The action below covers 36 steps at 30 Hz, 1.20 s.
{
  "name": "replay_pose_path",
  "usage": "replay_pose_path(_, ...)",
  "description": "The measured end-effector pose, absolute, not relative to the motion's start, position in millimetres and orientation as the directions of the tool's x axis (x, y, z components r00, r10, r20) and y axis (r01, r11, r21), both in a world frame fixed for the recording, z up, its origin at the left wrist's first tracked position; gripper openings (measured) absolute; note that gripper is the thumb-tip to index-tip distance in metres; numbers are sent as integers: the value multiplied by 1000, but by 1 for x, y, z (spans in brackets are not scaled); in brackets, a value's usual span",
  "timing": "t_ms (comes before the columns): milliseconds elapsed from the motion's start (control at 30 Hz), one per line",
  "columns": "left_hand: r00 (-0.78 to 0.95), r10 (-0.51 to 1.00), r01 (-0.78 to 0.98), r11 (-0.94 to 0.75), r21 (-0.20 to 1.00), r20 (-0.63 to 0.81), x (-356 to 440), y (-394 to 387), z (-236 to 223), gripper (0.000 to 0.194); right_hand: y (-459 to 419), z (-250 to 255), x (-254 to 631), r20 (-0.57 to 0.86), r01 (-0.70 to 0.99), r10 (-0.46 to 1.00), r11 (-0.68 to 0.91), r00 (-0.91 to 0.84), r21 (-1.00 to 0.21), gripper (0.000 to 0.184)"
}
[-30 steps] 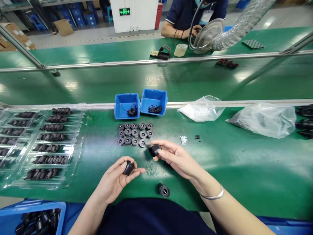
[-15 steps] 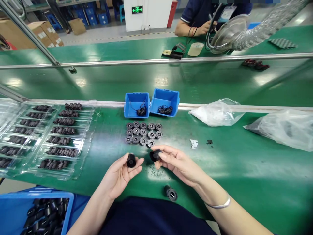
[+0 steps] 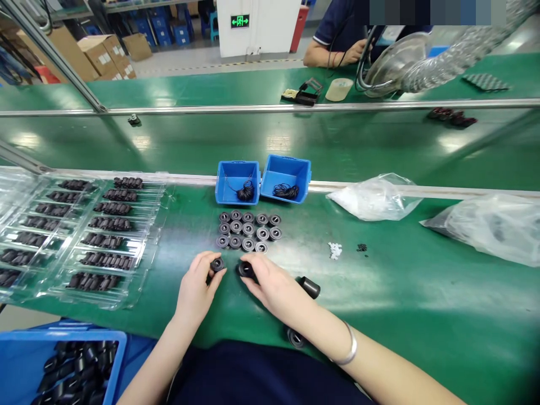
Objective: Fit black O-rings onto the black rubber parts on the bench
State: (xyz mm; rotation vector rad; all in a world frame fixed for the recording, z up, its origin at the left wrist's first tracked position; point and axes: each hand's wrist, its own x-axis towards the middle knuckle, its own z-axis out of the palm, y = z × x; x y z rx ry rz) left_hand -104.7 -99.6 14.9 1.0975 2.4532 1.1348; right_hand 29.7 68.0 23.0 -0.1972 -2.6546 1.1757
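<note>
My left hand (image 3: 197,284) grips a round black plastic part (image 3: 217,264) between thumb and fingers, its ringed face turned up. Close beside it, my right hand (image 3: 270,281) pinches a second black cylindrical part (image 3: 244,269), partly covered by the fingers. Both parts are at or just above the green table, below rows of similar parts (image 3: 248,229) standing face up. A black cylinder (image 3: 311,287) lies on its side right of my right wrist. Another ringed part (image 3: 296,337) is half hidden under my right forearm.
Two blue bins (image 3: 237,192) hold black cords. Small white pieces (image 3: 335,250) and tiny black pieces (image 3: 361,247) lie right, below plastic bags (image 3: 375,197). Clear trays (image 3: 145,247) of black parts fill the left; a blue crate (image 3: 122,360) sits below. A co-worker's arm (image 3: 333,56) is across.
Both hands have lowered and turned their parts ringed face up. The right hand has moved left toward the rows. A cylinder on its side now shows beside the right wrist.
</note>
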Motion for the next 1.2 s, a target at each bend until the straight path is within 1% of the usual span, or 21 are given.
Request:
replay_pose_path(67,-689,717,556,425,714,109,-103,-99,12,27,63,21,24,197,-5,172,743,-965,-670,38)
replay_pose_path(167,-687,714,570,418,707,133,-101,-98,9,31,61,18,18,203,8,175,776,-963,-631,39)
replay_pose_path(300,-674,720,577,376,725,163,-102,-99,11,35,64,22,20,253,-23,183,766,-950,-642,39)
replay_pose_path(400,-682,698,608,375,700,219,-102,-105,17,36,78,34,34,310,-46,220,744,-925,-666,41)
replay_pose_path(467,-670,684,652,359,668,288,-98,-108,24,35,94,47,50,328,-12,276,748,-903,-663,41)
replay_pose_path(500,-639,709,675,331,659,299,-95,-109,27,35,103,54,60,311,24,298,756,-903,-655,42)
replay_pose_path(533,-584,762,692,286,663,280,-91,-109,30,35,113,61,69,269,65,304,764,-914,-642,42)
replay_pose_path(567,-497,838,695,230,682,224,-86,-107,34,35,122,66,79,195,106,291,767,-937,-632,44)
replay_pose_path(633,-234,971,658,120,743,51,-74,-98,39,41,135,74,98,31,164,236,757,-971,-633,52)
replay_pose_path(700,23,997,621,46,782,-78,-60,-83,42,53,141,74,113,-86,200,189,739,-978,-643,60)
replay_pose_path(767,176,978,612,-22,791,-110,-47,-68,41,59,139,69,121,-138,232,187,738,-973,-634,62)
replay_pose_path(833,247,962,606,-61,793,-115,-37,-55,37,47,133,60,124,-152,276,231,748,-961,-604,51)
replay_pose_path(867,253,960,591,-55,805,-120,-34,-50,35,40,130,55,124,-147,296,260,747,-954,-595,44)
replay_pose_path(900,233,964,554,-25,832,-127,-32,-47,32,34,127,51,123,-137,311,288,737,-948,-600,39)
replay_pose_path(933,182,973,470,40,882,-141,-31,-45,31,29,125,47,122,-125,319,312,715,-942,-622,37)
replay_pose_path(1000,35,978,194,197,961,-208,-33,-45,29,28,125,42,120,-110,314,349,606,-931,-731,38)
replay_pose_path(1033,-32,966,36,257,966,-255,-34,-46,28,29,126,41,118,-115,297,363,499,-925,-814,39)
replay_pose_path(1067,-85,948,-124,297,947,-308,-37,-47,29,30,127,40,116,-129,268,371,351,-919,-897,40)
replay_pose_path(1100,-122,926,-276,314,908,-358,-39,-49,29,31,129,40,113,-149,225,369,174,-917,-959,40)
replay_pose_path(1133,-144,905,-411,313,856,-400,-41,-51,30,32,131,40,111,-169,177,356,-13,-919,-984,39)
replay_pose_path(1200,-162,866,-647,268,714,-472,-45,-54,31,32,133,41,106,-204,95,307,-335,-929,-938,34)
